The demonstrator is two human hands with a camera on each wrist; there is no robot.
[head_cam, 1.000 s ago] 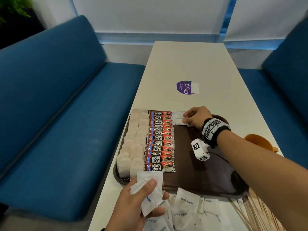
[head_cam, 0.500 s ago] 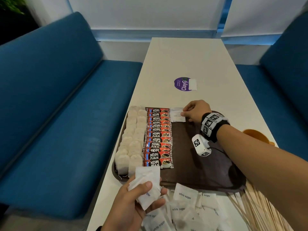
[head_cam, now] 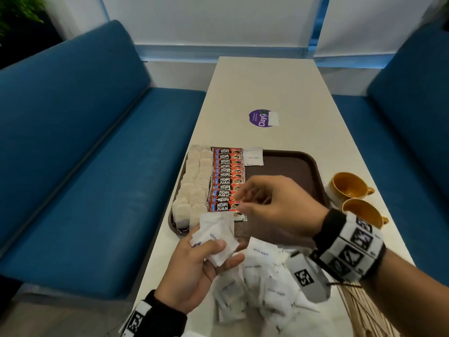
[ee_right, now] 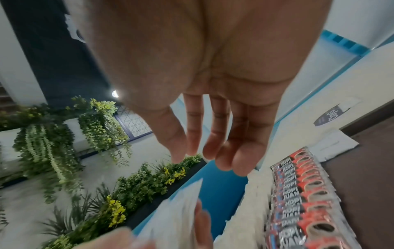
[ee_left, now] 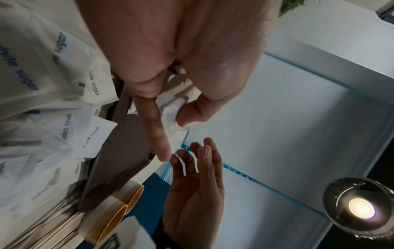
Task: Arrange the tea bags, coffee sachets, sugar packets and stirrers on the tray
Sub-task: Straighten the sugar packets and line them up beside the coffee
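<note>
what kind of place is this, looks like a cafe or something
Probably a cafe or office pantry booth: blue padded benches flank a long white table, with a branded round sticker on it and hanging greenery nearby.

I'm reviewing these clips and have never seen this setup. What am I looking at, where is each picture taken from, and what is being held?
No machine here: a person wears a head camera and one on each wrist. The head view looks down at a table with a brown tray. On the tray lie tea bags, coffee sachets and one sugar packet. The left hand holds a few sugar packets; the left wrist view shows them pinched. The right hand hovers open and empty, as its wrist view confirms. Loose sugar packets, stirrers and two cups lie beside the tray.
</note>
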